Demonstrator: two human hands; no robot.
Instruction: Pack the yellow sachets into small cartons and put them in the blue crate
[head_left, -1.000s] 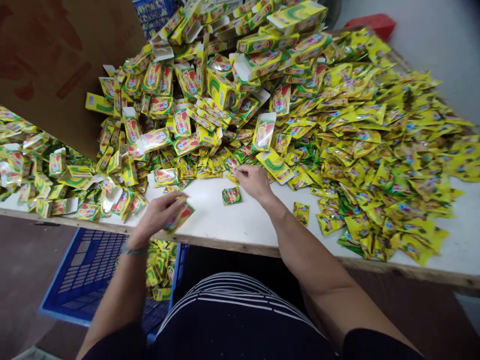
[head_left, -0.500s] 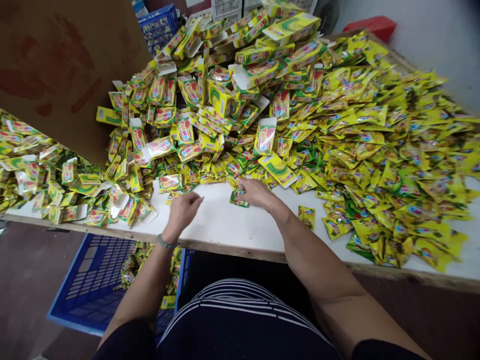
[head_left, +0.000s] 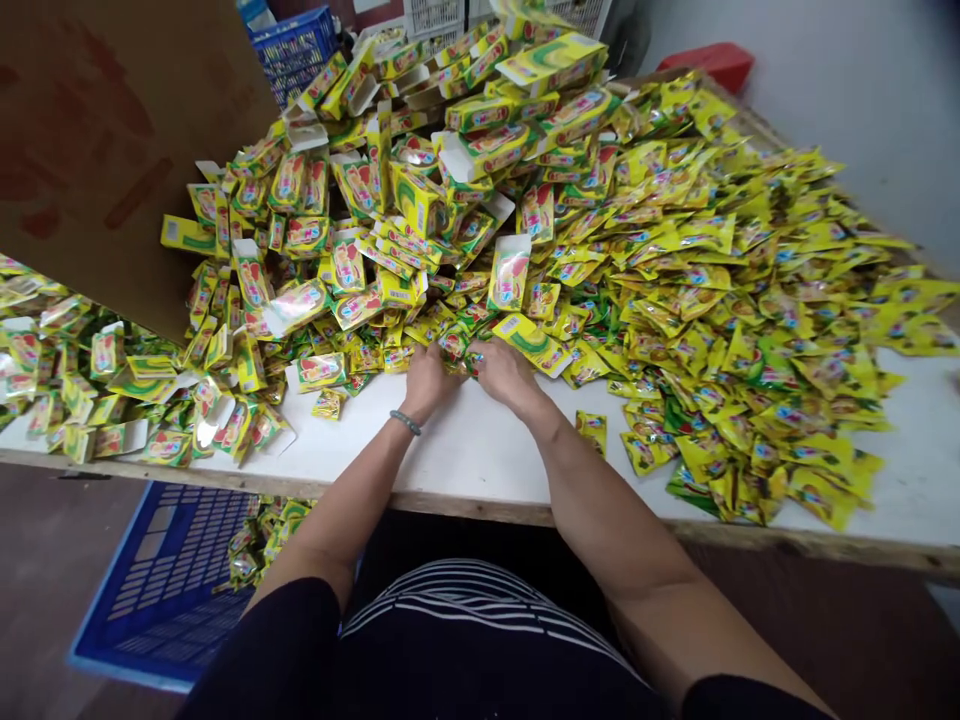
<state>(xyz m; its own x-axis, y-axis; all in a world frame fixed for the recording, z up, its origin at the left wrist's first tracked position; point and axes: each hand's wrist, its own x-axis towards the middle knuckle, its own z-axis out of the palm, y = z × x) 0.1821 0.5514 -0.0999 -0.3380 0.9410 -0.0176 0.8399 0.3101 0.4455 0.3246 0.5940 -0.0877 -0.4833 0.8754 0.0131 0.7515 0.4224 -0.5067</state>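
Note:
Both of my hands meet at the front edge of the heap, over the white table (head_left: 480,450). My left hand (head_left: 430,378), a beaded bracelet at its wrist, has its fingers bent down among the packets; their tips are hidden. My right hand (head_left: 504,372) is closed on a small green packet (head_left: 474,358) just right of it. Open yellow-green boxes (head_left: 510,272) are piled behind my hands. Loose yellow sachets (head_left: 690,270) cover the right side. One sachet (head_left: 592,430) lies apart, right of my right forearm.
A large brown carton (head_left: 135,150) stands at the upper left. Below the table's front edge is a blue crate (head_left: 150,590) with packets inside. Another blue crate (head_left: 296,50) and a red object (head_left: 712,66) are behind the heap.
My left hand has moved right and forward, to beside my right hand. My right hand has shifted slightly forward with the green packet. The view has shifted a little.

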